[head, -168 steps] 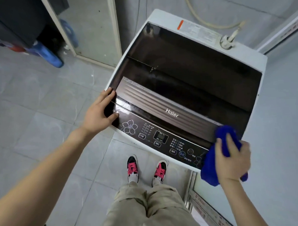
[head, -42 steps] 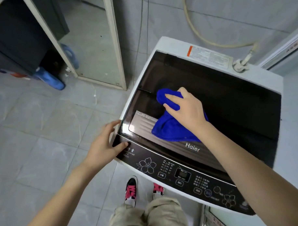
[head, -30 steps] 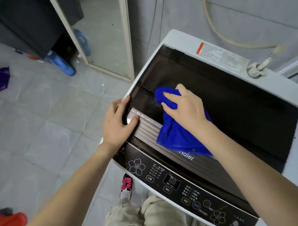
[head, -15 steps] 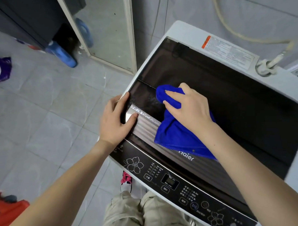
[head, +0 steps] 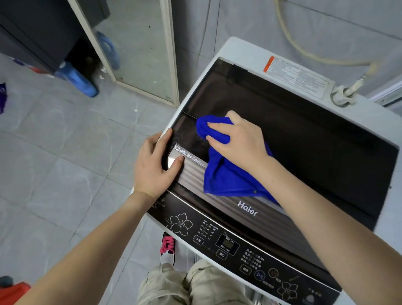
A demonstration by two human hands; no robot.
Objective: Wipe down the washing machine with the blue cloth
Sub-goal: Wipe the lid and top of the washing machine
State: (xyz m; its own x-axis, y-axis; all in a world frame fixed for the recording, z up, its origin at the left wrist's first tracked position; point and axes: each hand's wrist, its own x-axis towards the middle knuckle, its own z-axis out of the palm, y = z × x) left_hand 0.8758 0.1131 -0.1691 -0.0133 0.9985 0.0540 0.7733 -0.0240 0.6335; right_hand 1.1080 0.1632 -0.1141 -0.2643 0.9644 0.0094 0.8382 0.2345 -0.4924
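A top-loading washing machine (head: 374, 114) with a white body and a dark glass lid fills the right half of the head view. My right hand (head: 239, 140) presses the blue cloth (head: 226, 176) onto the lid's near-left part, fingers curled over the bunched top of the cloth. The cloth's lower half drapes over the ribbed lid handle above the brand lettering. My left hand (head: 154, 167) lies flat on the machine's front-left corner, thumb on the handle's silver end, holding nothing.
The control panel (head: 240, 249) runs along the machine's front edge. A cream hose (head: 306, 52) joins an inlet at the back right. A mirror (head: 141, 45) leans against the wall at left, a blue bottle (head: 79, 81) lies on the tiled floor.
Over 5.6 s my right hand carried the cloth from the front-right corner to the lid's left part. My left hand slid from the panel corner up to the handle's end. Little has changed in the last half second.
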